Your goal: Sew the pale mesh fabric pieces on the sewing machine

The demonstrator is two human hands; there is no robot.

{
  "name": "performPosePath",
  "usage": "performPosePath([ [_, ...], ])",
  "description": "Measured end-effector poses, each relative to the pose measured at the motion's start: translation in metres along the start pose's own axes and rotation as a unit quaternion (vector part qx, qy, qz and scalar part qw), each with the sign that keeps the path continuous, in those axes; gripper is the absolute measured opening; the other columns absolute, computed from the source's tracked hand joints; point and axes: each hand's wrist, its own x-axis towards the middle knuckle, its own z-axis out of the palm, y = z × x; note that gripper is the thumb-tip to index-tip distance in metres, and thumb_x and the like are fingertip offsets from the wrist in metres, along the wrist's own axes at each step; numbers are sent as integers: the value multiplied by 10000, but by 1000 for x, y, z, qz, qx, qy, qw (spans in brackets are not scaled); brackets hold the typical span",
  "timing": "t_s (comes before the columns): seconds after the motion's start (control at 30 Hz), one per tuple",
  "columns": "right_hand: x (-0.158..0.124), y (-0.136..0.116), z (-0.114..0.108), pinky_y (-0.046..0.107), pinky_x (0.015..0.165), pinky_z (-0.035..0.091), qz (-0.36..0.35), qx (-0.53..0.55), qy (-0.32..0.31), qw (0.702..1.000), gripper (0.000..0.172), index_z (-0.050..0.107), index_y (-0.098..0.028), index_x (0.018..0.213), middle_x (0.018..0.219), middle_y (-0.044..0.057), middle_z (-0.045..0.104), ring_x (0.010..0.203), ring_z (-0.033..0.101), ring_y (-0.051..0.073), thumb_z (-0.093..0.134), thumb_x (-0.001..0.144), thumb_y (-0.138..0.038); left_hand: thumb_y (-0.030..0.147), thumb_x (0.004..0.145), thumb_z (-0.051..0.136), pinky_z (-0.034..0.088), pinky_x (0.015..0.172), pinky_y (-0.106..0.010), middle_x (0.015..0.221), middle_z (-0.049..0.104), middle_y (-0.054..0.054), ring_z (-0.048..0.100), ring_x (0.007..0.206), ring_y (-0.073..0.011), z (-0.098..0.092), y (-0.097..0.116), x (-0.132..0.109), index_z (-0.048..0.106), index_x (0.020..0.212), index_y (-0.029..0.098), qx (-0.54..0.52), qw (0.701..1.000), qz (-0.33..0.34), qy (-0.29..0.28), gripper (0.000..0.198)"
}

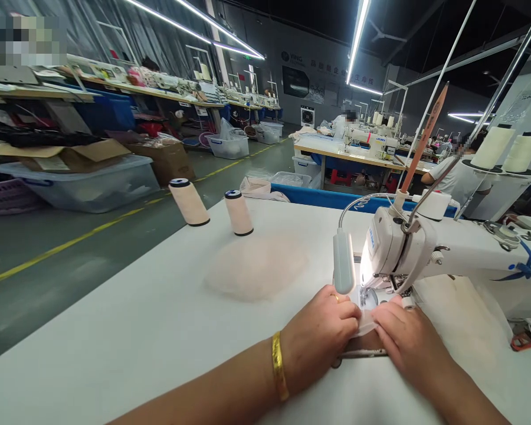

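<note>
A white sewing machine (393, 242) stands at the right of the table, its small lamp (344, 262) lighting the needle area. Just in front of the presser foot (363, 295), a piece of thin, pale sheer fabric (365, 323) runs between my hands. My left hand (321, 327), with a gold bracelet at the wrist, pinches its left side. On the other side my right hand (407, 333) has its fingers closed at the fabric's right edge. The fingertips partly hide how the cloth lies under the foot.
Two pale thread cones (189, 202) and a flat sheer piece of fabric (256, 268) lie left of the machine on the white table (128, 330). More sheer fabric (464, 319) rests at the right. Thread stands (493, 147) rise behind; a person (451, 171) sits beyond.
</note>
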Motion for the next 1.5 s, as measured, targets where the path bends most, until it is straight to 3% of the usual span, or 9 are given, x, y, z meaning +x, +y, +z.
performPosePath([
  [0.13,0,-1,0,342,676,417,-2,25,39,999,290,623,-216,1059,1001,71,724,862,617,233,390,1006,-51,3,793,613,423,733,-332,947,745,-27,653,882,-200,0,-1,1,563,736,184,-20,1000,17,-1,196],
  [0.33,2,-7,-6,325,637,388,-11,41,-34,998,286,574,-219,838,789,14,651,728,557,198,415,1011,-56,33,812,614,404,751,-345,853,726,-6,595,738,-173,-3,2,0,580,776,198,2,1000,23,-12,172],
  [0.77,4,-7,-7,338,680,437,-13,54,-18,998,306,635,-232,927,875,39,683,823,597,216,427,962,-9,10,816,607,386,778,-352,823,720,-4,607,746,-182,1,-2,-1,605,766,194,3,1000,21,5,190],
  [1.1,7,-5,-2,321,648,454,-1,48,20,999,309,648,-264,954,840,29,657,752,595,219,457,953,-21,-6,874,544,428,779,-330,805,711,-17,635,759,-177,-2,-7,5,669,783,204,23,1000,6,7,260],
  [1.5,9,-2,-1,355,730,519,39,88,-3,995,326,663,-243,1057,1042,80,710,942,626,264,434,947,-39,30,933,516,449,794,-330,786,696,-27,635,760,-184,0,-10,10,655,749,200,42,999,-7,15,287],
])
